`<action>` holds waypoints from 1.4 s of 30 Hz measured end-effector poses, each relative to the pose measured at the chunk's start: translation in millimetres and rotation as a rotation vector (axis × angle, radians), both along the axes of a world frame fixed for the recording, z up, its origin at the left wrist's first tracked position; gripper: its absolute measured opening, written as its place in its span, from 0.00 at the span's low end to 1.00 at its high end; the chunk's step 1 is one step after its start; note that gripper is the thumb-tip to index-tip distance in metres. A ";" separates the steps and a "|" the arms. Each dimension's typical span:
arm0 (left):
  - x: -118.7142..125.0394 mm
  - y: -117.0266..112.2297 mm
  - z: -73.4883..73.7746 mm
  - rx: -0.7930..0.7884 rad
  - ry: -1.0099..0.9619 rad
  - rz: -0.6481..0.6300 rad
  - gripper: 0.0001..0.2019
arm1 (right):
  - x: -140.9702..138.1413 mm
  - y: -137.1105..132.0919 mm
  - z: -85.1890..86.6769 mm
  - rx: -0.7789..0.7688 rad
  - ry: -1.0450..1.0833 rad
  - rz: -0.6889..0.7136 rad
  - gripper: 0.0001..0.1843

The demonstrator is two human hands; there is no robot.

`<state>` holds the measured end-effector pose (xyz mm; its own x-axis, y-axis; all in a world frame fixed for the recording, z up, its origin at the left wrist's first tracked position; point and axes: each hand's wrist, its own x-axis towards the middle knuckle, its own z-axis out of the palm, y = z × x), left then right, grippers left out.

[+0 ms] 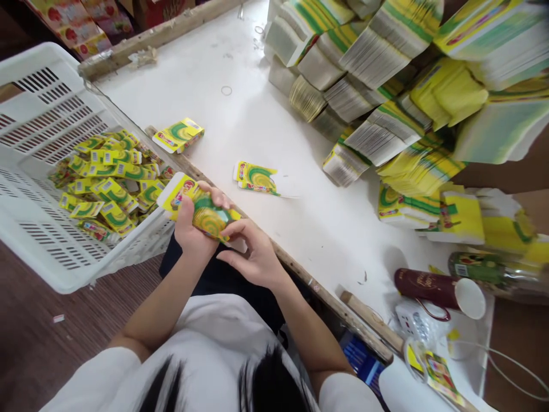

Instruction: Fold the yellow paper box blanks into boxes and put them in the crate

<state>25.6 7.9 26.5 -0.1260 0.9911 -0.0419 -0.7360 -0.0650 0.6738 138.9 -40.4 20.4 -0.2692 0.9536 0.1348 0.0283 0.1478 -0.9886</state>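
Observation:
A yellow and green printed carton (210, 216) is in my left hand (193, 226), with the thumb on one side and the fingers curled over the other. Its upper-left end flap stands out, pale inside. My right hand (253, 252) grips the carton's lower end with bent fingers and thumb, where a white flap shows. Another carton (257, 177) lies on the white table just beyond my hands. A third carton (179, 135) rests by the table edge, next to the basket.
At left, a white plastic basket (47, 240) holds many small yellow-green packs (114, 197). Bundles of flat cartons (381, 137) are heaped on the right of the white table (193, 74). A maroon cup (424, 284) lies near a power strip (412, 320). A wooden strip edges the table.

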 end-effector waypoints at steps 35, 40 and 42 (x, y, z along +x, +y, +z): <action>-10.8 -32.7 -2.5 0.599 1.382 -0.299 0.38 | 32.9 -3.6 17.9 -0.297 0.121 -0.126 0.26; -13.1 -28.1 -3.2 0.673 1.364 -0.182 0.30 | 30.8 0.2 13.0 -0.352 0.184 -0.101 0.34; -15.8 -25.6 -5.0 0.630 1.368 -0.225 0.27 | 31.8 -0.6 11.2 -0.231 0.110 -0.084 0.40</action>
<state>9.9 -17.7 21.5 0.4346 0.8060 0.4019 0.3774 -0.5681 0.7313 170.6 -41.0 31.6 -0.1840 0.9808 -0.0652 -0.0786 -0.0808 -0.9936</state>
